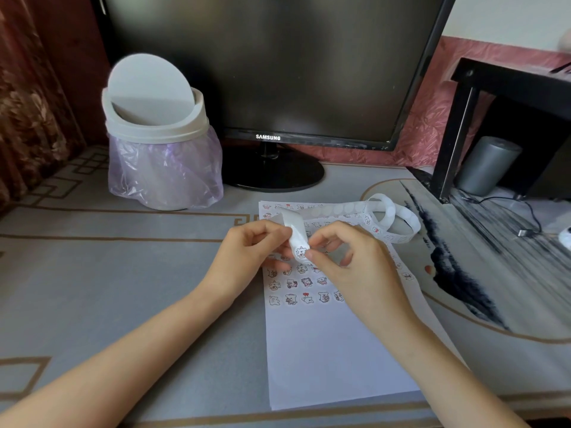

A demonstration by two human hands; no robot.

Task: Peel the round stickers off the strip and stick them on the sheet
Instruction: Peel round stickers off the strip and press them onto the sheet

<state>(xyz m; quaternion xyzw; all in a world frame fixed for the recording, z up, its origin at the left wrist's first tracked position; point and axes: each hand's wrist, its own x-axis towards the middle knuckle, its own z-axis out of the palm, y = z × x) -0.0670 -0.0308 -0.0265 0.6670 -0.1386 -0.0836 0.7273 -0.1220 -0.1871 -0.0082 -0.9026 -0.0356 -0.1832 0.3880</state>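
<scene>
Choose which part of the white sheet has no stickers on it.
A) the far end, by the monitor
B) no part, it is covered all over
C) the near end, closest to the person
C: the sheet is blank white at its near end, while rows of stickers fill its far part.
</scene>
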